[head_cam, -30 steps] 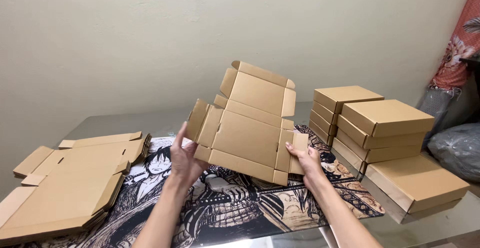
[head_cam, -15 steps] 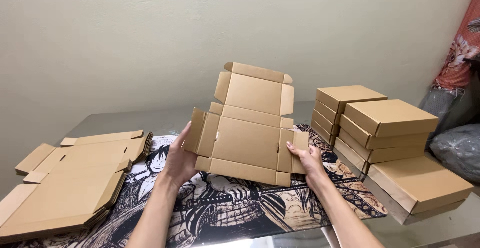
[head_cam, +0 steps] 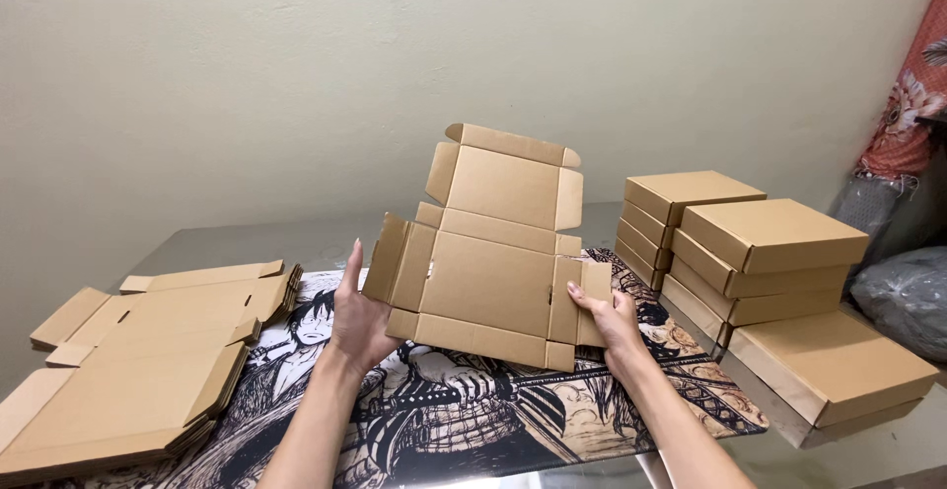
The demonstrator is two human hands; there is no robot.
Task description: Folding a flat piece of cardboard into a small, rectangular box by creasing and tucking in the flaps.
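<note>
- Left hand (head_cam: 360, 316) and right hand (head_cam: 610, 316) each grip a side flap of unfolded cardboard box (head_cam: 488, 262), frame centre.
- Flat blanks (head_cam: 138, 351) lower left; finished boxes (head_cam: 769, 252) right.

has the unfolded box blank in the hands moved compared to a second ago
Yes. The box blank, held by the left hand and right hand, now stands squarer and more upright, its top flap no longer tilted toward the stacked boxes.

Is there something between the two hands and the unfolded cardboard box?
No. Both the left hand and the right hand touch the box directly at its side flaps; nothing lies between them.
</note>
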